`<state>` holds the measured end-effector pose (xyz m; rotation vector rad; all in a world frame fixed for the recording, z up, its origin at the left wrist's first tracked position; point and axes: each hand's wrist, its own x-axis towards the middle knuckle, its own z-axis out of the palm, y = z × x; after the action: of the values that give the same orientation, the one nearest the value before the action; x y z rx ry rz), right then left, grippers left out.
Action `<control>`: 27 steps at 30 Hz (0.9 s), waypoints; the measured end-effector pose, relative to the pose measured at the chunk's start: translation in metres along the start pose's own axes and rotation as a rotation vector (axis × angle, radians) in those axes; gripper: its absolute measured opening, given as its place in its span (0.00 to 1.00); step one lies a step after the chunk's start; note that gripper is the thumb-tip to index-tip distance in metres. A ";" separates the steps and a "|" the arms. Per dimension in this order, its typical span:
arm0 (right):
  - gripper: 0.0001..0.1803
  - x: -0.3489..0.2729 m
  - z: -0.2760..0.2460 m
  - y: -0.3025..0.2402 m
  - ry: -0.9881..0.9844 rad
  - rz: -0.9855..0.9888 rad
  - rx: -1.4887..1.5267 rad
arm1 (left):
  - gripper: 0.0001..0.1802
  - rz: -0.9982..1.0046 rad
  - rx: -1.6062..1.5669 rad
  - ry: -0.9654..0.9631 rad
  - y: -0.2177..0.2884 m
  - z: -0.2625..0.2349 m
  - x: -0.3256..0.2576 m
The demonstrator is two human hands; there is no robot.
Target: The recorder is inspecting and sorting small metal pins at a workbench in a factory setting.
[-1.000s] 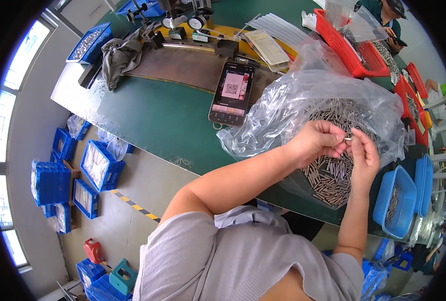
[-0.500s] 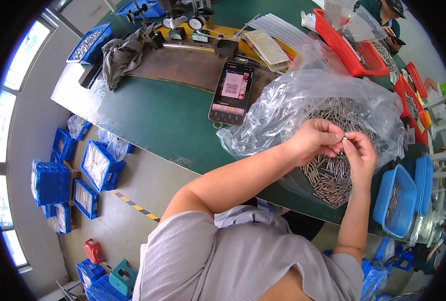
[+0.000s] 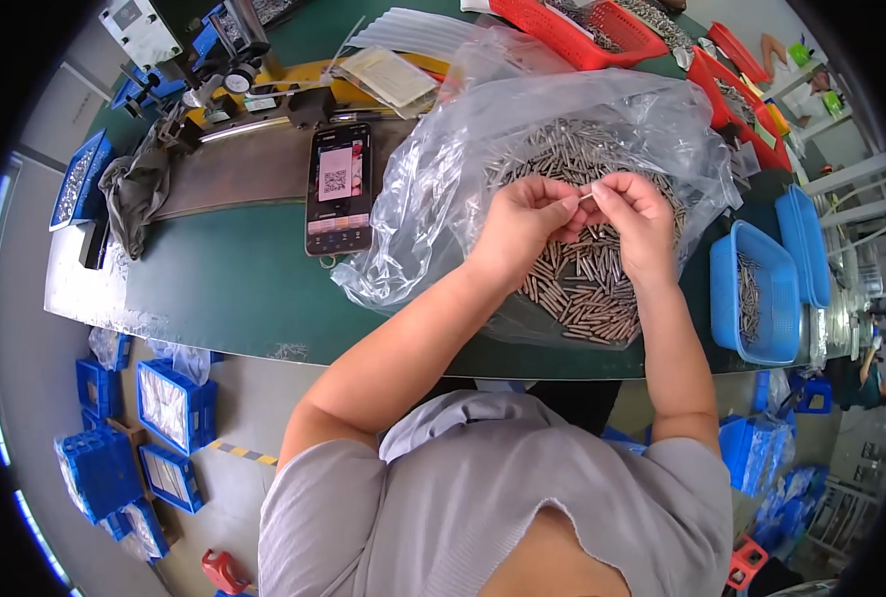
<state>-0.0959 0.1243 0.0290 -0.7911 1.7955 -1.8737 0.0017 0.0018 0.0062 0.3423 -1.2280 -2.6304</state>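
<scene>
Metal pin (image 3: 584, 196) pinched between left hand (image 3: 522, 224) and right hand (image 3: 637, 224).

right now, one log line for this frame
left hand + right hand: pinching one small metal pin | over pin pile in plastic bag

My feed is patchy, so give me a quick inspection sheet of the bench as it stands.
Surface: green bench top, mostly covered toward the right.
Job's things: clear plastic bag spread open, holding a heap of small metal pins; one pin pinched between both hands above the heap.
Clutter: phone lying flat with its screen lit, grey rag, blue tray with a few pins, red baskets.
Grips: left hand and right hand fingertip to fingertip on the pin.
Cables: nothing seen.
Surroundings: blue crates on the floor on the left, bench tool with gauges at the back.
</scene>
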 end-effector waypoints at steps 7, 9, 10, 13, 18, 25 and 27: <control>0.04 -0.002 0.003 -0.006 0.064 -0.128 -0.065 | 0.05 0.001 -0.071 0.037 0.002 -0.003 -0.002; 0.03 0.004 -0.007 -0.006 0.058 -0.095 0.041 | 0.05 -0.005 -0.086 0.021 0.003 -0.002 0.000; 0.03 0.007 -0.016 -0.005 0.049 -0.063 0.146 | 0.05 0.010 -0.083 0.042 0.004 0.001 0.000; 0.07 0.015 -0.038 -0.011 0.073 0.225 0.608 | 0.05 0.049 -0.061 0.083 0.007 -0.003 0.003; 0.08 0.019 -0.048 -0.020 -0.163 0.345 0.397 | 0.05 0.026 -0.073 0.086 0.009 -0.003 0.003; 0.11 -0.005 -0.029 -0.035 -0.370 0.027 -1.122 | 0.06 0.018 -0.061 0.078 0.007 -0.001 -0.005; 0.09 -0.003 -0.027 -0.030 -0.366 -0.049 -1.123 | 0.06 0.018 -0.057 0.065 0.008 0.002 -0.005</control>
<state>-0.1089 0.1489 0.0587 -1.4027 2.4838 -0.5078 0.0066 -0.0004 0.0136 0.4014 -1.1286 -2.6113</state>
